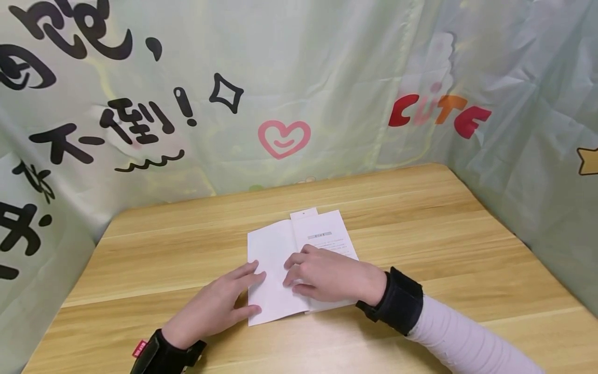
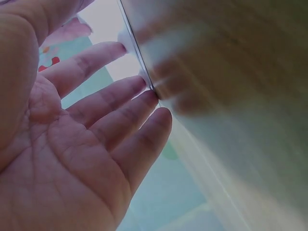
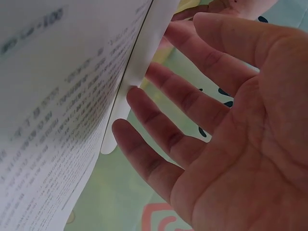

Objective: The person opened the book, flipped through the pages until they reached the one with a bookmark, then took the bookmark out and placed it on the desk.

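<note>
An open booklet lies flat on the wooden table, its left page blank and its right page printed with a heading and small text lines. A white tab sticks out above its top edge. My left hand rests at the booklet's left edge, fingers spread and fingertips on the blank page. Near the fold, my right hand touches the pages with loosely bent fingers and covers part of the print. In the right wrist view, the fingertips meet the paper beside blurred print.
The wooden table extends around the booklet on all sides. Behind it and at both sides hangs a pale green cloth with black characters, a pink heart and coloured letters. Black bands wrap both wrists.
</note>
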The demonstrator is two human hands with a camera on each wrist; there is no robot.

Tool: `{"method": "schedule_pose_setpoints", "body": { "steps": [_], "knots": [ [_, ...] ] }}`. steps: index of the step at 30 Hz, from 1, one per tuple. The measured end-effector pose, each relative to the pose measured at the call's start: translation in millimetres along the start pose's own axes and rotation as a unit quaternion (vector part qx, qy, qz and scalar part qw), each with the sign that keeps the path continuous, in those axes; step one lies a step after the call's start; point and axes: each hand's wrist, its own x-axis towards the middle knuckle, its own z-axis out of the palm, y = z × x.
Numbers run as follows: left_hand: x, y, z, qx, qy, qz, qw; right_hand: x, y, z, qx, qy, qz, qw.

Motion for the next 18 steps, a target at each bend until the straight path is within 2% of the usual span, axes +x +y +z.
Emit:
{"method": "schedule_pose_setpoints", "body": {
  "steps": [10, 18],
  "knots": [
    [-1.8, -2.5, 0.7, 0.003, 0.006, -0.002, 1.0, 0.3, 4.2, -6.7, 0.061, -0.042, 0.024, 0.997],
    [-0.9, -3.9, 0.6, 0.007, 0.004, 0.002, 1.0, 0.0, 5.4, -8.2, 0.081, -0.044, 0.027, 0.995]
  ]
}}
